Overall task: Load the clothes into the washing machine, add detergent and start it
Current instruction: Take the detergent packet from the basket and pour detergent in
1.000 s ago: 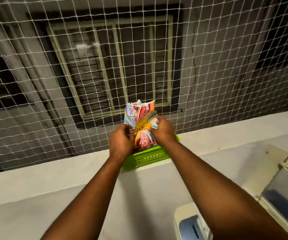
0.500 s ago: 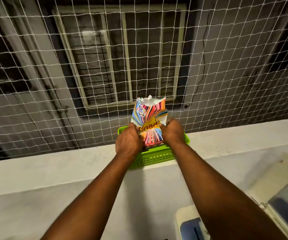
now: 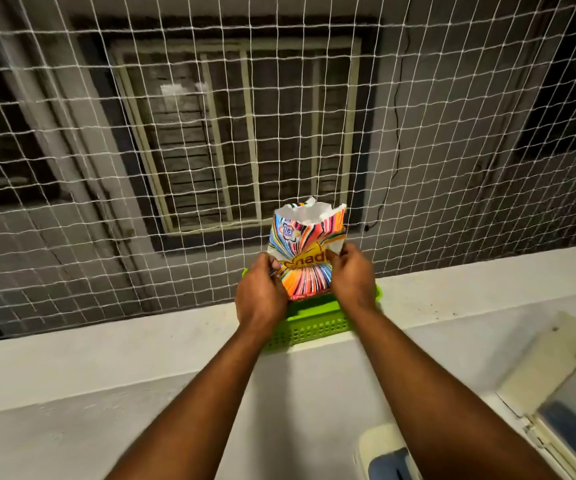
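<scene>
A colourful striped detergent packet (image 3: 305, 251) stands upright, its torn top open, over a green plastic basket (image 3: 310, 325) on the white ledge. My left hand (image 3: 262, 299) grips the packet's left side and my right hand (image 3: 350, 275) grips its right side. The packet's lower part sits inside or just above the basket; I cannot tell which. The washing machine (image 3: 563, 407) shows at the lower right, cream with a dark lid panel. No clothes are in view.
A white rope net (image 3: 141, 168) spans the opening behind the ledge (image 3: 106, 344), with a barred window beyond it. A cream and blue part of the machine (image 3: 388, 455) sits at the bottom edge under my right forearm.
The packet's top has spread wider open between my hands. The view has tilted, so hands and basket sit a little more to the right in the frame.
</scene>
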